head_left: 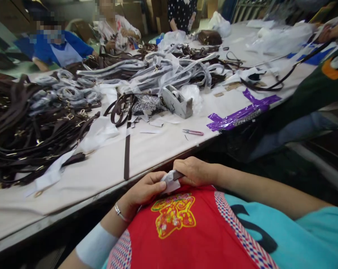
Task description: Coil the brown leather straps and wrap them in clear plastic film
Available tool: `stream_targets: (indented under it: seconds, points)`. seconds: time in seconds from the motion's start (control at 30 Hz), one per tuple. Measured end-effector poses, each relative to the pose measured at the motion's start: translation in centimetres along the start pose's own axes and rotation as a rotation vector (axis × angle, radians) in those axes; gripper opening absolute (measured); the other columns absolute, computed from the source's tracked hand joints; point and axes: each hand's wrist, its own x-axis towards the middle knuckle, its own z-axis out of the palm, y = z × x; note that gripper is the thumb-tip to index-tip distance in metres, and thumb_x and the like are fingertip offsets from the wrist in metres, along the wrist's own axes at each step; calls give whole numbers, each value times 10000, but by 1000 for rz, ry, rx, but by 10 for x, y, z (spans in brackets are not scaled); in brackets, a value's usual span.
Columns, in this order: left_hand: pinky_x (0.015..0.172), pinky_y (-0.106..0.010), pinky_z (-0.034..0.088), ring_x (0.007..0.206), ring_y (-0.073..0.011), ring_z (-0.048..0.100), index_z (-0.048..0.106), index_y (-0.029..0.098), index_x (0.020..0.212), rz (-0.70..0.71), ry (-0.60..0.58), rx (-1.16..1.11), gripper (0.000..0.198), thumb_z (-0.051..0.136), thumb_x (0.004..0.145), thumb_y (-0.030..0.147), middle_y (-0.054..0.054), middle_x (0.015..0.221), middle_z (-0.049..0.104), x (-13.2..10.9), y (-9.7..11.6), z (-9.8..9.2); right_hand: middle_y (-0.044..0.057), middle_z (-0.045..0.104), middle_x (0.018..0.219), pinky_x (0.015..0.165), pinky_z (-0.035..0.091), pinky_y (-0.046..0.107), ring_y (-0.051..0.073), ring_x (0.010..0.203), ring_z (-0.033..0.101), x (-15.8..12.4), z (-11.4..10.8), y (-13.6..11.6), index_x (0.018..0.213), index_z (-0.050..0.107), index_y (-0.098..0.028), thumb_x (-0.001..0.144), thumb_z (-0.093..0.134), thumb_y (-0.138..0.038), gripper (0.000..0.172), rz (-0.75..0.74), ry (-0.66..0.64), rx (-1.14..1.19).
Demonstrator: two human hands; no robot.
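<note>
Close to my red apron, below the table edge, both my hands meet at a small piece of white paper [171,184] wrapped by a dark strap end [177,174]. My left hand [146,188], with a bracelet at the wrist, pinches the white paper between thumb and fingers. The fingers of my right hand [193,171] are closed round the dark strap end. How far the strap runs inside the hands is hidden. On the table above lie pink-handled snips [193,132] and a white tape dispenser [177,101].
Dark straps [17,127] pile up at the left, wrapped straps [169,71] behind the dispenser. Purple tape [243,111] marks the table's right edge. A long dark strip [126,157] lies near the front edge. Several people stand or sit around the table [101,164].
</note>
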Motion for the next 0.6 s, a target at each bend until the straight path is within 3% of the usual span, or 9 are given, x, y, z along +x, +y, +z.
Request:
stream_targets:
  seconds: [0.13, 0.3, 0.6]
  points:
    - [620, -224, 324, 682, -119, 417, 617, 140, 962, -27, 37, 238, 392, 588, 910, 528, -1, 793, 542, -3, 5, 8, 92, 655, 904, 568, 404, 286, 205, 713, 629, 2, 1, -5, 999, 590, -121, 990, 469, -421, 323, 18, -115, -127]
    - [581, -231, 297, 640, -110, 373, 557, 152, 834, -33, 134, 386, 386, 530, 936, 523, 25, 723, 475, -2, 2, 16, 97, 666, 923, 558, 404, 284, 216, 730, 649, 4, 6, -8, 1004, 618, -117, 991, 476, -446, 359, 15, -147, -151]
    - [612, -229, 302, 679, -118, 380, 561, 159, 936, -67, 110, 246, 413, 534, 922, 570, 11, 787, 490, -8, -15, 8, 93, 692, 1041, 746, 481, 265, 195, 879, 651, -7, -8, 16, 1182, 608, -135, 869, 695, -437, 443, -44, -47, 329]
